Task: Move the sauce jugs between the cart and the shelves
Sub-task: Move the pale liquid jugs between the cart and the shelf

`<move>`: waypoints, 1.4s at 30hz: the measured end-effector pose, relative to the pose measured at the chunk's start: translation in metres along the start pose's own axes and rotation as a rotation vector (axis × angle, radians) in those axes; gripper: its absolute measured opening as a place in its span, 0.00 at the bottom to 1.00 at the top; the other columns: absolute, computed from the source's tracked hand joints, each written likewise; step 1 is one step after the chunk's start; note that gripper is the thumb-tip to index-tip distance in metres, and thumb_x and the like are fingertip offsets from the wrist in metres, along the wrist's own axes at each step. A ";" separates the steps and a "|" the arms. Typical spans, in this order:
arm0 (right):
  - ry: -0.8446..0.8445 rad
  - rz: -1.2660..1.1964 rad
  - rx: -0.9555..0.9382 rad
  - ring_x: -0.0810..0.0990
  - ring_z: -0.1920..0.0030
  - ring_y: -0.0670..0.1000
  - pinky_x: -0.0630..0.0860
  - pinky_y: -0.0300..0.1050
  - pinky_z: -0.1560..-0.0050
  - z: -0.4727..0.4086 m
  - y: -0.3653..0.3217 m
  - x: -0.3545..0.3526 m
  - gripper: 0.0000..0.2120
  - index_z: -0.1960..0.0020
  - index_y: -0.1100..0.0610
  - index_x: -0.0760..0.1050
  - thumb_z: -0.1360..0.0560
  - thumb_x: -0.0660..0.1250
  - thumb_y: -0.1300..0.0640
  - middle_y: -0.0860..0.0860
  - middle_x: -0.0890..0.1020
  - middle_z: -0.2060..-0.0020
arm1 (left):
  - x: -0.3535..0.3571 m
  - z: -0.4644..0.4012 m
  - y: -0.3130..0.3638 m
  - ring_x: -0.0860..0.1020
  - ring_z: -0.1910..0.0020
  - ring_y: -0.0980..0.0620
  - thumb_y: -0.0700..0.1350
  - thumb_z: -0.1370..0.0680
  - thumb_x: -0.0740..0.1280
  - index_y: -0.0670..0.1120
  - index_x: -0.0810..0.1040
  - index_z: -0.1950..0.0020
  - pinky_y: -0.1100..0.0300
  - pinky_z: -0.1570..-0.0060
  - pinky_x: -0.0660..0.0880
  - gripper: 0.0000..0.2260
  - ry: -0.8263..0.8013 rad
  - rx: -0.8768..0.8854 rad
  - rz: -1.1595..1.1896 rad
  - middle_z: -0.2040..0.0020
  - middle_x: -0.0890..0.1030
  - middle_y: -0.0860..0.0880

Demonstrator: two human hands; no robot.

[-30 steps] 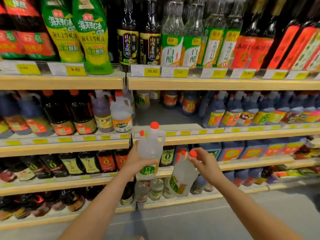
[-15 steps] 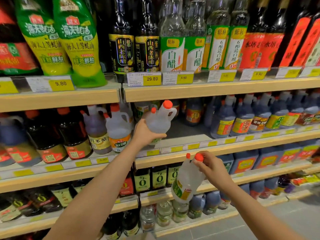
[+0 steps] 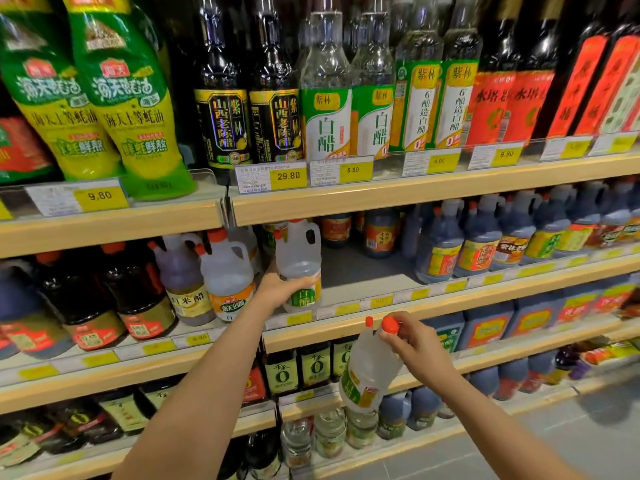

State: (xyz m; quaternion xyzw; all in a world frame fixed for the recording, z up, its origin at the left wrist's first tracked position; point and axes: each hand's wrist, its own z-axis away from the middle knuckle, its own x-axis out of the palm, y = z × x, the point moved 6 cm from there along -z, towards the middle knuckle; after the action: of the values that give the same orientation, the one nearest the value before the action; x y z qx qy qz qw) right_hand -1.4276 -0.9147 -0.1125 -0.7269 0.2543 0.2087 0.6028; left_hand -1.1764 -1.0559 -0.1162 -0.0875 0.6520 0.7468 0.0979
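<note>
Jugs of clear vinegar are going onto the shelves, one in each hand. On the left of the middle shelf (image 3: 104,362) stand dark jugs (image 3: 138,299), then a brownish jug (image 3: 183,282) and a clear jug with an orange label (image 3: 227,282), all capped in orange-red and full.

Just beside that clear one, the left hand (image 3: 280,289) wraps the lower body of a clear jug (image 3: 299,261), fingers curled round its green label, and holds it upright at the front edge of the shelf. Its base looks to be at or just above the shelf board; I cannot tell whether it already rests there. This is the step in hand: setting this jug down in the gap. The next move, as I judge it, calls for sliding it back beside its neighbour, letting go, and then bringing the other jug up.

Right of it the shelf has a bare stretch (image 3: 363,271) with a few dark jars at the back, enough room for a second jug. Lower and nearer, the right hand (image 3: 419,348) pinches the second jug (image 3: 367,372) by its red cap and neck; it hangs tilted, in front of the shelf below, well apart from the first. It will need lifting and righting before it fits.

Farther right a row of dark soy jugs (image 3: 485,244) fills the shelf. No cart is in view.
</note>
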 end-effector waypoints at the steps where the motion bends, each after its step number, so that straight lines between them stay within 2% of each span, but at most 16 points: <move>1: -0.007 -0.014 0.000 0.79 0.58 0.47 0.76 0.46 0.57 0.002 -0.001 -0.004 0.10 0.46 0.53 0.75 0.25 0.66 0.51 0.50 0.81 0.59 | 0.000 0.005 -0.001 0.75 0.55 0.59 0.49 0.34 0.78 0.46 0.72 0.35 0.71 0.64 0.73 0.31 0.011 0.010 -0.029 0.40 0.78 0.50; 3: -0.032 -0.040 -0.009 0.79 0.57 0.49 0.77 0.49 0.56 0.006 -0.004 -0.012 0.10 0.46 0.55 0.75 0.25 0.67 0.53 0.50 0.81 0.58 | 0.000 0.021 -0.006 0.75 0.42 0.52 0.53 0.34 0.78 0.44 0.69 0.32 0.58 0.46 0.76 0.36 0.062 0.008 -0.100 0.34 0.75 0.46; 4: -0.049 -0.045 -0.022 0.79 0.56 0.48 0.77 0.48 0.55 0.008 -0.006 -0.016 0.09 0.46 0.54 0.75 0.25 0.67 0.53 0.49 0.81 0.58 | -0.001 0.034 -0.011 0.71 0.35 0.48 0.54 0.35 0.78 0.43 0.65 0.29 0.52 0.37 0.72 0.39 0.104 -0.009 -0.119 0.31 0.71 0.45; 6: -0.088 -0.037 -0.070 0.78 0.57 0.44 0.74 0.40 0.57 0.012 -0.012 -0.022 0.06 0.48 0.51 0.75 0.25 0.66 0.52 0.45 0.80 0.59 | -0.004 0.064 -0.020 0.63 0.28 0.47 0.54 0.35 0.78 0.45 0.60 0.26 0.51 0.31 0.64 0.44 0.184 -0.020 -0.128 0.26 0.63 0.46; 8: -0.150 -0.026 -0.106 0.77 0.57 0.42 0.72 0.38 0.58 0.016 -0.019 -0.024 0.04 0.50 0.49 0.74 0.25 0.66 0.52 0.43 0.80 0.60 | -0.005 0.096 -0.031 0.62 0.27 0.49 0.55 0.35 0.78 0.47 0.60 0.25 0.55 0.32 0.63 0.44 0.208 -0.012 -0.126 0.25 0.62 0.48; 12: -0.296 -0.097 -0.122 0.79 0.57 0.44 0.74 0.41 0.56 0.028 -0.031 -0.013 0.07 0.47 0.54 0.75 0.24 0.66 0.55 0.45 0.80 0.58 | 0.005 0.153 -0.057 0.63 0.28 0.51 0.52 0.34 0.78 0.48 0.61 0.26 0.57 0.34 0.63 0.42 0.136 -0.085 -0.037 0.27 0.64 0.49; 16: -0.395 -0.178 -0.124 0.79 0.55 0.44 0.76 0.46 0.54 0.038 -0.049 0.004 0.06 0.48 0.51 0.75 0.25 0.67 0.55 0.46 0.80 0.56 | 0.024 0.200 -0.074 0.63 0.28 0.52 0.52 0.34 0.78 0.53 0.64 0.28 0.54 0.34 0.67 0.38 -0.059 -0.131 -0.071 0.28 0.66 0.52; 18: -0.438 -0.221 -0.139 0.79 0.56 0.41 0.75 0.44 0.54 0.043 -0.065 0.011 0.07 0.50 0.45 0.75 0.25 0.67 0.56 0.44 0.80 0.56 | 0.034 0.220 -0.076 0.64 0.29 0.55 0.51 0.34 0.78 0.57 0.66 0.30 0.60 0.37 0.68 0.36 -0.182 -0.141 -0.062 0.31 0.68 0.57; 20: -0.485 -0.264 -0.158 0.80 0.54 0.42 0.77 0.43 0.54 0.046 -0.085 0.019 0.08 0.50 0.43 0.75 0.25 0.68 0.56 0.46 0.82 0.54 | 0.041 0.235 -0.071 0.68 0.32 0.57 0.49 0.35 0.79 0.62 0.68 0.37 0.69 0.45 0.70 0.32 -0.252 -0.128 -0.026 0.36 0.71 0.61; 22: -0.522 -0.330 -0.148 0.81 0.52 0.47 0.79 0.45 0.53 0.048 -0.104 0.028 0.08 0.48 0.45 0.75 0.26 0.68 0.55 0.50 0.83 0.54 | 0.040 0.246 -0.064 0.73 0.38 0.57 0.45 0.36 0.80 0.61 0.69 0.38 0.67 0.50 0.74 0.32 -0.286 -0.088 0.038 0.39 0.75 0.57; 25: -0.525 -0.401 -0.129 0.82 0.53 0.47 0.81 0.45 0.53 0.047 -0.128 0.041 0.08 0.47 0.48 0.76 0.26 0.68 0.55 0.48 0.84 0.57 | 0.022 0.252 -0.055 0.76 0.41 0.58 0.42 0.37 0.80 0.58 0.70 0.35 0.64 0.50 0.76 0.34 -0.254 -0.013 0.097 0.40 0.77 0.55; 29: -0.521 -0.427 -0.159 0.82 0.54 0.44 0.80 0.42 0.53 0.051 -0.158 0.060 0.08 0.50 0.44 0.76 0.26 0.68 0.56 0.46 0.84 0.59 | -0.016 0.256 -0.054 0.76 0.45 0.64 0.44 0.38 0.81 0.61 0.70 0.38 0.70 0.55 0.75 0.34 -0.146 0.031 0.097 0.41 0.77 0.59; 32: -0.469 -0.442 -0.165 0.82 0.54 0.43 0.79 0.39 0.53 0.053 -0.170 0.071 0.08 0.49 0.44 0.76 0.25 0.67 0.56 0.45 0.85 0.58 | -0.042 0.256 -0.054 0.76 0.44 0.62 0.47 0.39 0.81 0.64 0.70 0.40 0.65 0.51 0.75 0.33 -0.086 0.047 0.039 0.41 0.76 0.60; 34: -0.423 -0.388 -0.165 0.81 0.51 0.43 0.78 0.38 0.51 0.051 -0.169 0.075 0.08 0.46 0.45 0.76 0.25 0.66 0.53 0.45 0.84 0.54 | -0.056 0.253 -0.059 0.75 0.42 0.58 0.47 0.40 0.81 0.61 0.70 0.39 0.57 0.45 0.75 0.34 -0.035 0.044 0.038 0.41 0.76 0.57; 37: -0.324 -0.220 -0.144 0.78 0.46 0.45 0.73 0.36 0.51 0.037 -0.151 0.073 0.15 0.40 0.48 0.73 0.26 0.67 0.49 0.45 0.80 0.47 | -0.076 0.247 -0.069 0.75 0.40 0.52 0.46 0.40 0.81 0.53 0.70 0.35 0.48 0.40 0.74 0.37 0.057 -0.007 0.091 0.40 0.77 0.53; 42: -0.179 -0.063 -0.120 0.74 0.40 0.50 0.70 0.42 0.46 -0.009 -0.113 0.068 0.25 0.34 0.52 0.69 0.29 0.71 0.50 0.49 0.75 0.39 | -0.097 0.217 -0.077 0.76 0.41 0.49 0.45 0.40 0.82 0.51 0.71 0.36 0.48 0.40 0.74 0.36 0.138 -0.047 0.117 0.42 0.78 0.51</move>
State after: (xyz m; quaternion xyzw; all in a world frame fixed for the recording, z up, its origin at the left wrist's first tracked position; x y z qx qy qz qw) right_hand -1.3042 -0.9159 -0.0655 -0.7478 0.1635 0.2686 0.5848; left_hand -1.0634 -0.8336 -0.1353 -0.1026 0.6433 0.7587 0.0067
